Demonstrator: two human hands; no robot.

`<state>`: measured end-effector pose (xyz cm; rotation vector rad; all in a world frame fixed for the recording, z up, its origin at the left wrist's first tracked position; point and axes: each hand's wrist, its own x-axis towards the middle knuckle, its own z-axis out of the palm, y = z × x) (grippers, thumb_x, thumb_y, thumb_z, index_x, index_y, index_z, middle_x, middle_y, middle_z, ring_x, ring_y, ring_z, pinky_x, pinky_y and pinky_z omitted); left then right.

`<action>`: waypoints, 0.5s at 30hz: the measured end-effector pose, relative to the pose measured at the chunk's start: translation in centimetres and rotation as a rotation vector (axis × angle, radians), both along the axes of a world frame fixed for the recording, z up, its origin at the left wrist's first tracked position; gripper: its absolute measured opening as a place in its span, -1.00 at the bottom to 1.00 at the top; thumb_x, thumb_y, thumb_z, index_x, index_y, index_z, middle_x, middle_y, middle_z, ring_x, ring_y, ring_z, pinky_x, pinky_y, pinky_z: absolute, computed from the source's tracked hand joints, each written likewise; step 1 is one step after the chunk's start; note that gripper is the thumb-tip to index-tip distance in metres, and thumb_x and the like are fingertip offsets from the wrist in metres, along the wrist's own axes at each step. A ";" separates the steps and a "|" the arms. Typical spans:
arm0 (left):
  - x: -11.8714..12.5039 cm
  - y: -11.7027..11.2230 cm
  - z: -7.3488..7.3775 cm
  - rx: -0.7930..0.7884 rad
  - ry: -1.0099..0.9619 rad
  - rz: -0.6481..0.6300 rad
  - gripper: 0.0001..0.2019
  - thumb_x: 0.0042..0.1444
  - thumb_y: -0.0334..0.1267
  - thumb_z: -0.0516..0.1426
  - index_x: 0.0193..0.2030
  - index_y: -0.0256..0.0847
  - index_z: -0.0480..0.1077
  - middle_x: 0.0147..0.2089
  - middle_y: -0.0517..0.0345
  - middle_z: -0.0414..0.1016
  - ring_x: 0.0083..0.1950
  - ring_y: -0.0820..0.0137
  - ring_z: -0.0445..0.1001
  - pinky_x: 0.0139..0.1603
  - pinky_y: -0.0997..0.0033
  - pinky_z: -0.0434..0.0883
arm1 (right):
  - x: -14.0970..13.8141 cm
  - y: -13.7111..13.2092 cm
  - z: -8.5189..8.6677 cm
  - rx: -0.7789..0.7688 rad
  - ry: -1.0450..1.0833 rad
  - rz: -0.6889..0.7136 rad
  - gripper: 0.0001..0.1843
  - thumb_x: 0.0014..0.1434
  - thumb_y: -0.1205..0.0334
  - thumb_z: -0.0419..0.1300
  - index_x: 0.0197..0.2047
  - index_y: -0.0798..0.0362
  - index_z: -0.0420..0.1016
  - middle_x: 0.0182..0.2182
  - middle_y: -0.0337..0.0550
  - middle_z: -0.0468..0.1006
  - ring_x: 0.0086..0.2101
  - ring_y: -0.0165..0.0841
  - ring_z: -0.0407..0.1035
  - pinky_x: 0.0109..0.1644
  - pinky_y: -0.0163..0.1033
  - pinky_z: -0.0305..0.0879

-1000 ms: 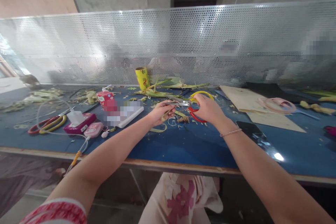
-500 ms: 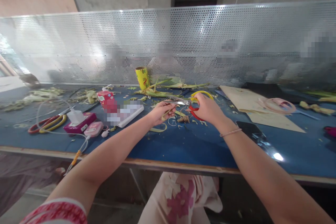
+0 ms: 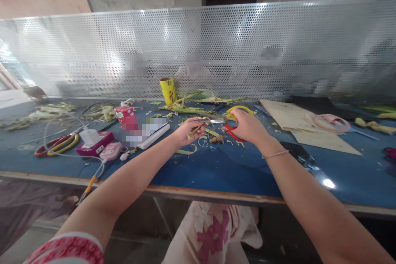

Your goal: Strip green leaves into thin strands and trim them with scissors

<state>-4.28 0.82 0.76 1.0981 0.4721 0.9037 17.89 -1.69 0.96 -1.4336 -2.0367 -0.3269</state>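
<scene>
Pale strip (image 3: 194,132), pinched in the left hand's (image 3: 185,130) fingertips, should handle light, limp and easily torn; best gripped near the scissors (image 3: 220,120) at its two o'clock, their handles clasped by the right hand (image 3: 247,126).

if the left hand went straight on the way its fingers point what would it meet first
Most likely the metal scissors with red and yellow handles, right in front of the left hand; depth there is hard to judge from this one view.
</scene>
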 end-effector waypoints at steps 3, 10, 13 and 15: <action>0.0 0.0 0.1 -0.011 0.001 0.001 -0.91 0.01 -0.46 0.11 -0.45 -0.44 0.42 -0.65 0.18 0.24 -0.59 0.58 0.23 -0.52 0.54 0.22 | 0.0 0.0 0.1 -0.014 0.003 -0.010 -0.58 0.00 -0.07 0.20 -0.17 0.02 0.29 -0.38 -0.09 0.48 -0.37 -0.18 0.38 -0.46 -0.25 0.13; 0.2 0.0 0.1 -0.027 0.009 0.001 -0.91 0.00 -0.44 0.15 -0.47 -0.44 0.42 -0.65 0.19 0.24 -0.61 0.60 0.19 -0.52 0.54 0.21 | 0.1 -0.1 0.1 0.025 0.007 -0.019 -0.57 -0.03 -0.08 0.23 -0.20 0.02 0.30 -0.35 -0.09 0.49 -0.36 -0.19 0.38 -0.47 -0.26 0.10; 0.2 -0.1 0.2 -0.027 0.009 0.005 -0.91 -0.01 -0.43 0.16 -0.47 -0.44 0.42 -0.65 0.20 0.23 -0.61 0.60 0.19 -0.52 0.54 0.21 | 0.0 -0.2 0.2 0.040 0.013 -0.020 -0.61 -0.03 -0.05 0.23 -0.22 0.01 0.30 -0.37 -0.09 0.50 -0.36 -0.19 0.38 -0.48 -0.26 0.09; 0.2 -0.1 0.2 -0.019 0.008 -0.001 -0.91 0.00 -0.43 0.15 -0.47 -0.44 0.43 -0.65 0.19 0.23 -0.61 0.60 0.18 -0.53 0.54 0.21 | -0.1 -0.3 0.3 0.028 0.023 -0.023 -0.65 -0.01 -0.02 0.22 -0.23 0.01 0.30 -0.38 -0.11 0.50 -0.37 -0.20 0.39 -0.48 -0.27 0.09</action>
